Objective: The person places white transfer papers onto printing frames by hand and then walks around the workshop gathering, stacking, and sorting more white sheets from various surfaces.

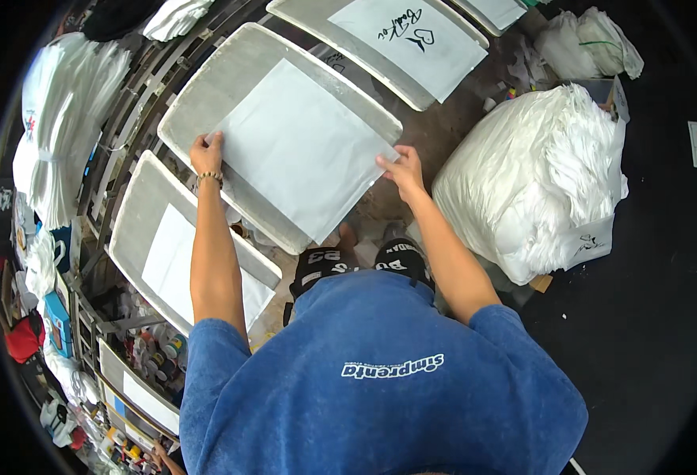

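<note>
A blank white sheet (301, 146) lies over a pale, scuffed rectangular board (186, 115) in front of me, slightly askew. My left hand (207, 154), with a beaded bracelet at the wrist, pinches the sheet's left corner at the board's left side. My right hand (401, 168) grips the right corner, which reaches past the board's edge. Another board (131, 218) to my left bears a white sheet (166, 261), partly hidden by my left forearm. The board (309, 14) beyond holds a white sheet with black lettering and a drawing (400, 43).
A large white bundle (507, 190) stands at my right beside a dark surface (633, 332). A smaller white bundle (590, 43) is behind it. Stacked white material (64, 127) hangs over metal rails at the left. Another person's hand (157, 451) shows at the lower left among clutter.
</note>
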Demonstrator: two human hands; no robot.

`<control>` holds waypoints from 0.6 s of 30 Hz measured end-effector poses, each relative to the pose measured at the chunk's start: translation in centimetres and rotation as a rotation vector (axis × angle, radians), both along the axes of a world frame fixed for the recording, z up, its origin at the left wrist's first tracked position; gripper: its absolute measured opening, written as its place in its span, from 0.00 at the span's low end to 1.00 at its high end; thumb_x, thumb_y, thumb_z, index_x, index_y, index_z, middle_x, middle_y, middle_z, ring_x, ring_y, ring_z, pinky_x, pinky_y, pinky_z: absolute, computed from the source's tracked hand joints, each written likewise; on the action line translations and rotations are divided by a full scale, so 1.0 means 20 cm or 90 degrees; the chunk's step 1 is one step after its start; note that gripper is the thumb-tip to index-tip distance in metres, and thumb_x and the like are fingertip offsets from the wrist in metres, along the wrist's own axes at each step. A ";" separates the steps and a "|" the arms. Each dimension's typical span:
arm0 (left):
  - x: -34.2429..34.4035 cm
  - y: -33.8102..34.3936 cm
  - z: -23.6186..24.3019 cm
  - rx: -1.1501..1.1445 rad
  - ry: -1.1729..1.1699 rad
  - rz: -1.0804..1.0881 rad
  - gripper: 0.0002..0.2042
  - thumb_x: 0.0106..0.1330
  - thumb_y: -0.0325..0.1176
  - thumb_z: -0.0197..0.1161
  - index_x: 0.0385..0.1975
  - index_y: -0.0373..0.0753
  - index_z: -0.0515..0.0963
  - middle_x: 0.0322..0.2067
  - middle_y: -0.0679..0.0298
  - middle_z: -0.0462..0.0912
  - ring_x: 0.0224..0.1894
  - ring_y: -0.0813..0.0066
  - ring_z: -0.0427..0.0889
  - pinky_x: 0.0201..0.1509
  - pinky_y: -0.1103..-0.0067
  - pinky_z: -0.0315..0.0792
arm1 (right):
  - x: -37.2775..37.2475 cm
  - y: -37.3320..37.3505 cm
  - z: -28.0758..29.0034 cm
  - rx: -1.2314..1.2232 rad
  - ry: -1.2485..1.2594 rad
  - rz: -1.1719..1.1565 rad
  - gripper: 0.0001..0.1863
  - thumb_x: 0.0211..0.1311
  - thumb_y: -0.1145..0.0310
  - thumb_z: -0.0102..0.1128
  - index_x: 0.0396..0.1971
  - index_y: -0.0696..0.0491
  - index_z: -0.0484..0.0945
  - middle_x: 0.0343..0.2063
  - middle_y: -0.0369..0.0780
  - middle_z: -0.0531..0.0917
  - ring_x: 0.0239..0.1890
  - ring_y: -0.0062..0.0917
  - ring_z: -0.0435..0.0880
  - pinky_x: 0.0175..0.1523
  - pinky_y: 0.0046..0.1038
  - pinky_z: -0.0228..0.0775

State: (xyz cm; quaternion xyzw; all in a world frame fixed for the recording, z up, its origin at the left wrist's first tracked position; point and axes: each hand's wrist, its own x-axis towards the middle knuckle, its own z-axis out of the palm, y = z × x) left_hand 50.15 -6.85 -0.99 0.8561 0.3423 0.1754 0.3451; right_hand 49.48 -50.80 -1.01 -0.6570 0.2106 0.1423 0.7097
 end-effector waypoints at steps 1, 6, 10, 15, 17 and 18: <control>0.00 0.00 0.00 -0.002 -0.009 0.002 0.17 0.52 0.41 0.71 0.30 0.32 0.81 0.20 0.63 0.79 0.22 0.75 0.73 0.31 0.76 0.70 | 0.00 -0.01 0.01 0.025 0.021 0.019 0.30 0.47 0.74 0.73 0.48 0.58 0.63 0.35 0.43 0.80 0.35 0.26 0.81 0.38 0.29 0.78; -0.01 0.02 0.00 -0.094 -0.054 0.055 0.13 0.54 0.39 0.71 0.30 0.34 0.83 0.21 0.67 0.79 0.23 0.80 0.73 0.31 0.80 0.70 | 0.04 -0.03 0.02 0.047 0.028 0.023 0.28 0.47 0.75 0.72 0.46 0.58 0.63 0.32 0.41 0.80 0.34 0.24 0.81 0.37 0.28 0.79; 0.02 0.05 -0.02 -0.056 -0.016 0.095 0.13 0.54 0.40 0.71 0.30 0.37 0.84 0.22 0.65 0.82 0.25 0.78 0.77 0.33 0.79 0.72 | 0.10 -0.03 0.01 0.026 0.028 0.041 0.25 0.46 0.74 0.74 0.40 0.56 0.66 0.26 0.38 0.78 0.27 0.22 0.80 0.31 0.24 0.79; 0.03 0.04 -0.04 -0.025 -0.005 0.147 0.15 0.51 0.43 0.72 0.30 0.38 0.85 0.24 0.63 0.84 0.26 0.75 0.81 0.35 0.77 0.74 | 0.11 -0.03 -0.01 0.011 0.054 0.051 0.25 0.44 0.71 0.76 0.36 0.55 0.66 0.24 0.37 0.77 0.22 0.20 0.79 0.27 0.22 0.77; 0.02 0.03 -0.03 0.026 0.027 0.147 0.15 0.50 0.44 0.72 0.29 0.39 0.85 0.24 0.62 0.85 0.27 0.72 0.82 0.36 0.75 0.75 | 0.11 -0.03 -0.01 -0.001 0.064 0.059 0.25 0.46 0.72 0.75 0.38 0.55 0.65 0.24 0.38 0.77 0.23 0.21 0.79 0.27 0.21 0.77; 0.02 0.03 -0.03 0.023 0.031 0.143 0.14 0.51 0.44 0.71 0.28 0.39 0.85 0.24 0.61 0.85 0.27 0.71 0.83 0.37 0.76 0.75 | 0.11 -0.03 -0.02 0.007 0.055 0.056 0.24 0.46 0.71 0.75 0.35 0.54 0.65 0.23 0.37 0.77 0.22 0.20 0.79 0.26 0.20 0.77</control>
